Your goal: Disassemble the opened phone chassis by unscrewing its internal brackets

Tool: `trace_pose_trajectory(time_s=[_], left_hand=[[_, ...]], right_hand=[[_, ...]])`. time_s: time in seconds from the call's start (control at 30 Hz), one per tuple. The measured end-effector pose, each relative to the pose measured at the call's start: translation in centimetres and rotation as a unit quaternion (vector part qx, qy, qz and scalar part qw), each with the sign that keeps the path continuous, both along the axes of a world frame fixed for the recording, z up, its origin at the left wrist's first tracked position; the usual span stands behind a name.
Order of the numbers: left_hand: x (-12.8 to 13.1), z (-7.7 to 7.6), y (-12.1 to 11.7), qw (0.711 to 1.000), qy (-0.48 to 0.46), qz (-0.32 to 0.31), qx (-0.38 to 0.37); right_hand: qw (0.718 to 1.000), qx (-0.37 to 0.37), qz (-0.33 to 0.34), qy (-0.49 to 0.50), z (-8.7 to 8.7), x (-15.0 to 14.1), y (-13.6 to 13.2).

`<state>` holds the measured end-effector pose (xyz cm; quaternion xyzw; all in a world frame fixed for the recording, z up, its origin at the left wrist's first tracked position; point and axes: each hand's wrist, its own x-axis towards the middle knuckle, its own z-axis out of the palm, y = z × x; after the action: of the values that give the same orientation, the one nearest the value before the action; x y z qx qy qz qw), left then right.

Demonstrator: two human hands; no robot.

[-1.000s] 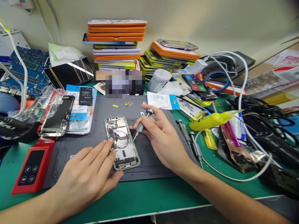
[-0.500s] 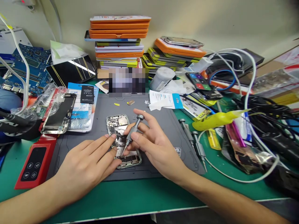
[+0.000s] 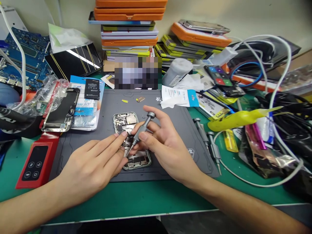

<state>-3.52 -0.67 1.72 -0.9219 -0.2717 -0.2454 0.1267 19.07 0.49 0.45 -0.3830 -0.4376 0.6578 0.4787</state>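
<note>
An opened smartphone (image 3: 129, 119), its inner parts bare, lies on the grey work mat (image 3: 97, 139). My left hand (image 3: 94, 162) rests with outstretched fingers over the phone's left side, fingertips touching it. In my right hand (image 3: 165, 144) is a small grey precision screwdriver (image 3: 141, 129), tilted, between thumb and fingers with the index finger by its cap. Its thin tip points down at the lower part of the phone, close to my left fingertips. Whether the tip sits in a screw is too small to tell.
More screwdrivers (image 3: 214, 151) lie at the mat's right edge, beside a yellow bottle (image 3: 229, 120) and a white cable (image 3: 253, 186). Leftward are a red device (image 3: 35, 162), a detached phone screen (image 3: 60, 112) and a battery (image 3: 92, 88). Stacked orange boxes (image 3: 129, 42) stand behind.
The camera view has tilted down slightly, so the boxes sit higher in the picture. Both hands and the screwdriver keep nearly the same place on the phone.
</note>
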Motion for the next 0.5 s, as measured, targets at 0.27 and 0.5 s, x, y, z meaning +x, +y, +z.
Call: trace_pose_trajectory(time_s=[0.27,0.5], left_hand=[[0.02,0.2,-0.05,1.0,0.01,-0.003,-0.003],[0.09,0.51,0.04,1.0,0.022,-0.013,-0.002]], right_hand=[[0.999,-0.018,-0.017,-0.024,0.44,-0.11,-0.15],[0.999,-0.016,-0.016,-0.026,0.44,-0.16,-0.26]])
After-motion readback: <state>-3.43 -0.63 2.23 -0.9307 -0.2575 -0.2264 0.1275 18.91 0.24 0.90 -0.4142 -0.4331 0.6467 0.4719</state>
